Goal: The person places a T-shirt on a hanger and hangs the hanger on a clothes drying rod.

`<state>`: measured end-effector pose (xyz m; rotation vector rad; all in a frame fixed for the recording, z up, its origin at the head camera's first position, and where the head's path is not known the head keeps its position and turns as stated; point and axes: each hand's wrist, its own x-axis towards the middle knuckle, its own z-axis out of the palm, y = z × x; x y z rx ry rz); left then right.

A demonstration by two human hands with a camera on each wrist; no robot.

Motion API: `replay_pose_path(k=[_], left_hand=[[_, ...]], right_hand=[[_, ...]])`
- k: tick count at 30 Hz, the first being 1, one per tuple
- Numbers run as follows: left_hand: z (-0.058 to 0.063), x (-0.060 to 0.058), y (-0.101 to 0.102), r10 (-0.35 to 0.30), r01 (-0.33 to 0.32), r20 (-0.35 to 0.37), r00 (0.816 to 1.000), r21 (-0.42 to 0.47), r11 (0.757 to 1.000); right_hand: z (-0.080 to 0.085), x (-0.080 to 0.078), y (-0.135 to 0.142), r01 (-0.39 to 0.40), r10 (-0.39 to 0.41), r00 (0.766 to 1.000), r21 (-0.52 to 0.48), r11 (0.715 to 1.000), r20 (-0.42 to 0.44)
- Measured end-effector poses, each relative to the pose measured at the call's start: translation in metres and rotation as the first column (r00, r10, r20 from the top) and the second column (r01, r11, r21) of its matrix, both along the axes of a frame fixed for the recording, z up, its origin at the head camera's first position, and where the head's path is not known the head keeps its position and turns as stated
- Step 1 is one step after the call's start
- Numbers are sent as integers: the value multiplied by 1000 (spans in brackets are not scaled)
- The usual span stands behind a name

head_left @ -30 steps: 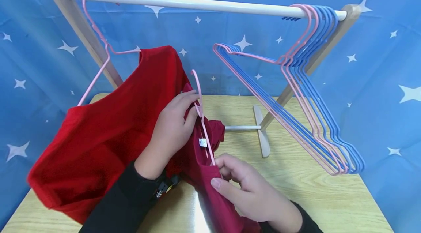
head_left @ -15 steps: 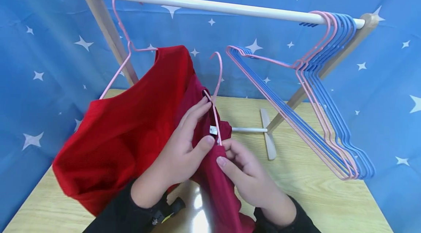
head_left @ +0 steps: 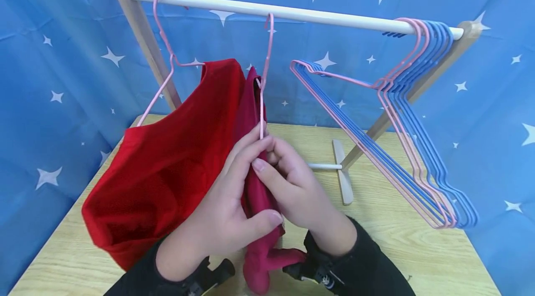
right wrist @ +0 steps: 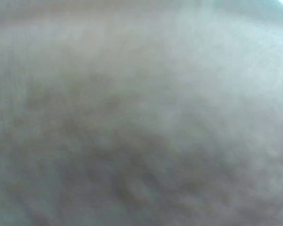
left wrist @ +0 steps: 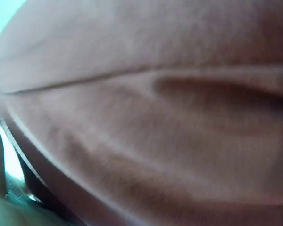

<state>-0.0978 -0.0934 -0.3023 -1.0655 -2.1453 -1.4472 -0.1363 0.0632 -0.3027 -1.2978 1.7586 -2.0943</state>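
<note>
A crimson top [head_left: 263,245] drapes over a pink hanger [head_left: 267,56] at the middle of the head view. The hanger's hook overlaps the lower edge of the white rail; whether it passes over the rail I cannot tell. My right hand [head_left: 296,189] pinches the top and the hanger's near shoulder between thumb and fingers. My left hand [head_left: 225,198] lies along the top's left side, fingers extended up to the right fingertips, thumb stretched across the front. Cloth [left wrist: 155,141] fills the left wrist view. The right wrist view is a blur.
A red garment [head_left: 179,152] hangs on another pink hanger [head_left: 167,49] at the left of the white rail [head_left: 334,16]. Several pink and blue hangers [head_left: 401,101] hang at the right end. The wooden rack stands on a light wood table [head_left: 401,249].
Both hands have raised the top and its hanger, and the hook has come up to the rail. The left fingers have slid along the cloth to meet the right hand.
</note>
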Motion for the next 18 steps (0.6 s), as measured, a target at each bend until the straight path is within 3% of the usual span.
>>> replay_pose_path(k=[11,18], left_hand=[[19,-5,-4,31,-21,-120,992,80,997],[28,-20,9,29,-21,-89,996,83,996]], right_hand=[[23,-2,-14,62,-62,996,-16,998,-62],[29,-12,-8,132,-136,990,-83,988,-48]])
